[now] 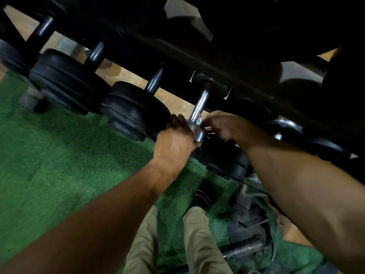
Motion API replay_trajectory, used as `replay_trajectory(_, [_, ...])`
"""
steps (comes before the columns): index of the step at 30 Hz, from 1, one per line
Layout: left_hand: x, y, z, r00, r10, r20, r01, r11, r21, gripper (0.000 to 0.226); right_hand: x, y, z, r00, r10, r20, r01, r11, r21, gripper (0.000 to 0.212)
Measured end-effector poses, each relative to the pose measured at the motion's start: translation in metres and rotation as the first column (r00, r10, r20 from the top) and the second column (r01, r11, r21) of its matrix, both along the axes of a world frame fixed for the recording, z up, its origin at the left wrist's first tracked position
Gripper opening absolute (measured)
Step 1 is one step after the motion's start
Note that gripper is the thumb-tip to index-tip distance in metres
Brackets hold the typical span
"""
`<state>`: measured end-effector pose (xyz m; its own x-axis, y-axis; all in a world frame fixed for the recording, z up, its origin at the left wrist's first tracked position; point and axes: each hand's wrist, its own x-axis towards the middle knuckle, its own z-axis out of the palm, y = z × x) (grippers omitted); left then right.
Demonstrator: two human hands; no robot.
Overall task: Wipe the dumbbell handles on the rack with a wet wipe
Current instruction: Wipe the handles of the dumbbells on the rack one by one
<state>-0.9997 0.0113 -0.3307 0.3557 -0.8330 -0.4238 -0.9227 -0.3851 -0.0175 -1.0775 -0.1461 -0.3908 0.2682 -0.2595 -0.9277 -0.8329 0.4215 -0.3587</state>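
Green turf (59,155) underfoot, dim light, view tilted hard. Dark rack (227,62) slanting from upper left to right, with a row of black-plated dumbbells (71,80) along it, handles pointing up toward the shadowed upper tier. Four handles to the left of the hands: dull, dark metal, no wipe on them; whether already cleaned, cannot tell. More dumbbells to the right, mostly lost in shadow.

Near centre, a smaller chrome dumbbell (199,103) with a knurled handle, bright along its length, far end seated against the rack, near end between the two hands. Left hand (175,139) wrapped round the chrome end cap, steadying it. Right hand (221,125) curled at the base of the handle, fingers pinching a small whitish scrap, most likely the wipe (201,120), pressed where handle meets cap. Hands close together, nearly touching, both clamped on this one dumbbell.

By judgement: mid-task, working on a single handle, wipe at its lower end, upper length yet to be covered or perhaps done. Remaining handles on the right side, and possibly the upper tier, apparently left.

Below: khaki trousers, a dark shoe, loose bars on the floor at lower right.
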Motion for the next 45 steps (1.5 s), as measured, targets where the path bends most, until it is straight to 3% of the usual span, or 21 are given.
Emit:
replay_trajectory(4, [-0.001, 0.0, -0.001, 1.0, 0.008, 0.0, -0.008, 1.0, -0.003, 0.096, -0.005, 0.0, 0.012, 0.998, 0.058, 0.04, -0.057, 0.998, -0.039, 0.015])
replay_trajectory(7, [-0.001, 0.001, -0.003, 1.0, 0.005, 0.003, -0.005, 1.0, -0.01, 0.101, -0.003, 0.005, 0.01, 1.0, 0.001, 0.022, 0.001, 0.996, -0.085, 0.012])
replay_trajectory(10, [-0.001, 0.002, -0.006, 1.0, 0.021, 0.009, -0.021, 1.0, -0.018, 0.099, -0.003, 0.001, 0.013, 0.993, 0.115, -0.034, -0.119, 0.975, -0.185, 0.024])
replay_trajectory(12, [-0.001, 0.002, -0.007, 1.0, 0.024, 0.015, -0.023, 0.999, -0.024, 0.096, -0.002, -0.006, 0.027, 0.99, 0.141, 0.001, -0.137, 0.968, -0.212, 0.018])
replay_trajectory(15, [-0.003, 0.001, -0.008, 0.999, 0.022, 0.026, -0.022, 1.0, -0.004, 0.095, 0.009, -0.019, 0.043, 0.982, 0.179, 0.062, -0.136, 0.895, -0.426, 0.021])
replay_trajectory(17, [-0.003, 0.001, -0.007, 0.999, 0.027, 0.024, -0.027, 1.0, 0.003, 0.096, 0.021, -0.024, 0.042, 0.932, 0.36, -0.034, -0.304, 0.732, -0.609, 0.025])
replay_trajectory(19, [-0.003, 0.002, -0.005, 0.998, 0.036, 0.046, -0.036, 0.999, 0.004, 0.098, 0.029, -0.025, 0.033, 0.812, 0.533, -0.239, -0.499, 0.422, -0.756, 0.023])
replay_trajectory(22, [-0.004, 0.002, -0.006, 0.998, 0.03, 0.05, -0.03, 1.0, -0.004, 0.094, 0.034, -0.024, 0.018, 0.621, 0.614, -0.487, -0.615, -0.004, -0.789, 0.019])
replay_trajectory(23, [-0.004, 0.002, -0.006, 0.998, 0.029, 0.055, -0.028, 1.0, -0.01, 0.092, 0.035, -0.023, 0.018, 0.563, 0.639, -0.524, -0.622, -0.09, -0.778, 0.023])
replay_trajectory(26, [-0.004, 0.001, -0.005, 0.996, 0.028, 0.086, -0.025, 0.999, -0.032, 0.092, 0.045, -0.022, 0.026, 0.387, 0.68, -0.623, -0.701, -0.222, -0.678, 0.028])
replay_trajectory(29, [-0.004, 0.0, -0.007, 0.997, 0.027, 0.077, -0.024, 0.999, -0.036, 0.094, 0.063, -0.018, 0.031, 0.253, 0.708, -0.66, -0.819, -0.207, -0.536, 0.024])
replay_trajectory(33, [-0.004, 0.001, -0.008, 0.995, 0.088, 0.042, -0.088, 0.996, 0.001, 0.096, 0.078, -0.004, 0.03, 0.149, 0.722, -0.676, -0.887, -0.204, -0.414, 0.026])
replay_trajectory(35, [-0.004, 0.004, -0.015, 0.993, 0.085, 0.082, -0.086, 0.996, 0.01, 0.099, 0.084, 0.001, 0.03, 0.137, 0.768, -0.626, -0.918, -0.139, -0.372, 0.026])
replay_trajectory(37, [-0.003, 0.005, -0.017, 0.993, 0.07, 0.09, -0.069, 0.998, -0.008, 0.102, 0.087, 0.005, 0.025, 0.177, 0.848, -0.499, -0.949, 0.011, -0.317, 0.026])
replay_trajectory(40, [-0.004, 0.005, -0.013, 0.997, 0.054, 0.058, -0.054, 0.999, -0.003, 0.103, 0.083, 0.003, 0.02, 0.462, 0.811, -0.359, -0.878, 0.363, -0.311, 0.018])
replay_trajectory(42, [-0.004, 0.005, -0.01, 0.998, 0.054, 0.038, -0.054, 0.999, -0.005, 0.107, 0.079, 0.0, 0.021, 0.611, 0.745, -0.268, -0.786, 0.53, -0.319, 0.026])
replay_trajectory(45, [-0.003, 0.006, -0.009, 0.998, 0.049, 0.046, -0.049, 0.999, -0.009, 0.11, 0.06, -0.003, 0.022, 0.862, 0.507, 0.004, -0.481, 0.819, -0.313, 0.032])
